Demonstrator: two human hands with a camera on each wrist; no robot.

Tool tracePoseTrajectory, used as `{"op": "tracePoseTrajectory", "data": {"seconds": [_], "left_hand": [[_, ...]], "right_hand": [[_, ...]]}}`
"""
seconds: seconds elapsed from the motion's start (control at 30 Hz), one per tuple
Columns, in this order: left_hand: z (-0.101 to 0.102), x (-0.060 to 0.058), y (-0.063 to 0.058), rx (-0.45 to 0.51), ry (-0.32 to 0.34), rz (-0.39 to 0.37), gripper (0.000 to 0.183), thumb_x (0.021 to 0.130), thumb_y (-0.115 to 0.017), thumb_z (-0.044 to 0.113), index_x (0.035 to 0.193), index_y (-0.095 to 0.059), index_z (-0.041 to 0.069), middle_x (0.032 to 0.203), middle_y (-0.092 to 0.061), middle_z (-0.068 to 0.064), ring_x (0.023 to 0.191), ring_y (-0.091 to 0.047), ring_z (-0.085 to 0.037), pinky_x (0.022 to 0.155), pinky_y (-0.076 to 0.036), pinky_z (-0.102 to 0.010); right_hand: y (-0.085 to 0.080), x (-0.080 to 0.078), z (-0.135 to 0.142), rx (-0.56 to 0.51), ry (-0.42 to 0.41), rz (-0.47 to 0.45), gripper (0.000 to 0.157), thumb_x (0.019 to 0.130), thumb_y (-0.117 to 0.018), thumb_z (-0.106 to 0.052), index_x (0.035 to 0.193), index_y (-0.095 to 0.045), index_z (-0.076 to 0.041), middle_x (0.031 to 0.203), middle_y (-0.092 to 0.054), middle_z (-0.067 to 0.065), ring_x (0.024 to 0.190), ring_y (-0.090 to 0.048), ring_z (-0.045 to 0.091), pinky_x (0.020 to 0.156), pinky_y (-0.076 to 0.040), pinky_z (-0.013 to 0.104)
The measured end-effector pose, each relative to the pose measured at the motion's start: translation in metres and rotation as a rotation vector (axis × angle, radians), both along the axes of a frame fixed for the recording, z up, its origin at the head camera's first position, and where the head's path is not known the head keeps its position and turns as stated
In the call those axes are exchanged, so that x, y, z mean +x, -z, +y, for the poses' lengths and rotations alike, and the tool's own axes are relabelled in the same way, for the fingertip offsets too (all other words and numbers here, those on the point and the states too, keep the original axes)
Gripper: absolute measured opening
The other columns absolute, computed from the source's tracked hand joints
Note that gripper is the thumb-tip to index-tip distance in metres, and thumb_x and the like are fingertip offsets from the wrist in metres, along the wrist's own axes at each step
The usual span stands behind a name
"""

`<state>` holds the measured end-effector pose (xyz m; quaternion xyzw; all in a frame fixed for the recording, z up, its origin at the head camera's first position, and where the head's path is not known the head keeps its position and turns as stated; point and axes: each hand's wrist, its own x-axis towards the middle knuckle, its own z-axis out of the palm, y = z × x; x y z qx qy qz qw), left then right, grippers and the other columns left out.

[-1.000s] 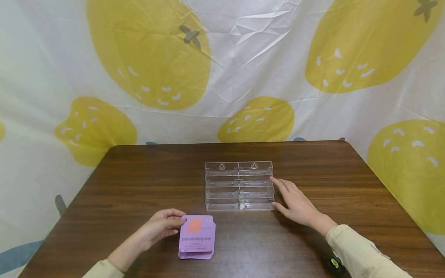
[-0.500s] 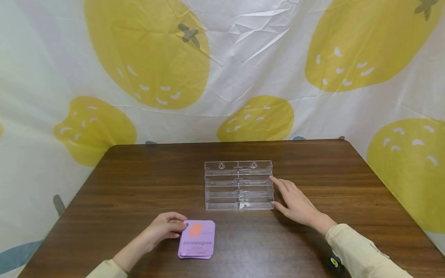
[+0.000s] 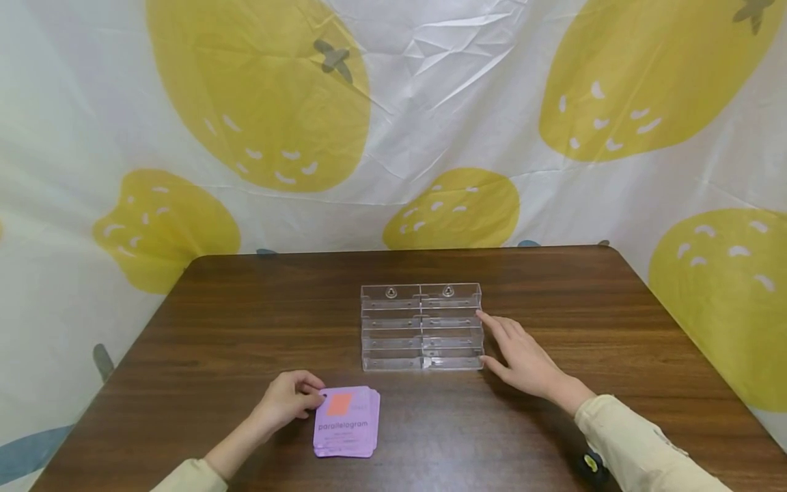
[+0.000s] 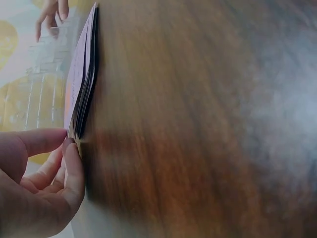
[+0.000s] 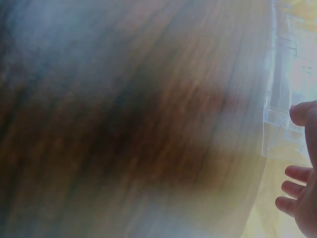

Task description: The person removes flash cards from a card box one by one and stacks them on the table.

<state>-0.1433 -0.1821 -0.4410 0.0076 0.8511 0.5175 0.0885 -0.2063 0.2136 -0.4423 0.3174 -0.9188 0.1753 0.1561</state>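
Observation:
A stack of purple cards point(image 3: 376, 430) lies on the table at the front, left of centre. Its top card point(image 3: 341, 437) reads "parallelogram" under an orange shape. Thumb and fingertips of my left hand point(image 3: 284, 402) pinch that card's upper left corner; in the left wrist view the pinched edge stands slightly raised above the dark-edged cards point(image 4: 89, 94). Behind the stack is a clear plastic tiered holder point(image 3: 392, 364) with two columns of slots. My right hand point(image 3: 522, 359) rests its fingertips and thumb against the holder's right side, fingers extended.
The brown wood-grain table point(image 3: 258, 307) ends at a lemon-print sheet point(image 3: 430, 123) behind it. A black object with a yellow-green spot point(image 3: 592, 465) shows beneath the right sleeve point(image 3: 639, 444).
The top card was lowered toward the stack, then shifted slightly left with the left hand, baring the right edge of the cards below. The right hand stays at the holder.

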Motion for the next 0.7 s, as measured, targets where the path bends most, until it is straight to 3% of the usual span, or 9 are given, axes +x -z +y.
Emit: {"op": "tracePoseTrajectory", "data": {"seconds": [0.37,0.57,0.7], "left_hand": [[0.0018,0.0025,-0.0007,-0.108,0.007,0.089,0.016,0.073,-0.067,-0.002,0.088,-0.063,-0.002,0.079,-0.065,-0.009,0.062,-0.059,-0.015,0.05,-0.05,-0.026],[-0.0004,0.0018,-0.0027,-0.294,-0.01,0.216,0.01,0.073,-0.069,0.005,0.082,-0.065,0.006,0.073,-0.065,0.0,0.055,-0.051,-0.008,0.052,-0.042,-0.024],[-0.0068,0.0007,-0.0031,-0.414,-0.021,0.297,0.008,0.075,-0.068,0.007,0.082,-0.064,0.009,0.072,-0.064,0.003,0.057,-0.05,-0.007,0.053,-0.042,-0.024]], "right_hand": [[-0.0007,0.0008,-0.0001,0.002,-0.004,0.002,0.075,0.08,-0.067,-0.022,0.14,-0.026,-0.004,0.125,-0.046,0.019,0.114,-0.043,0.033,0.094,-0.038,0.048],[-0.0015,0.0015,-0.0001,-0.005,0.002,0.003,0.074,0.08,-0.068,-0.021,0.139,-0.028,-0.003,0.124,-0.046,0.02,0.114,-0.043,0.034,0.093,-0.038,0.048],[-0.0018,0.0035,-0.0006,-0.002,0.003,-0.004,0.077,0.08,-0.068,-0.02,0.141,-0.023,-0.001,0.129,-0.042,0.021,0.117,-0.04,0.035,0.095,-0.036,0.049]]}}
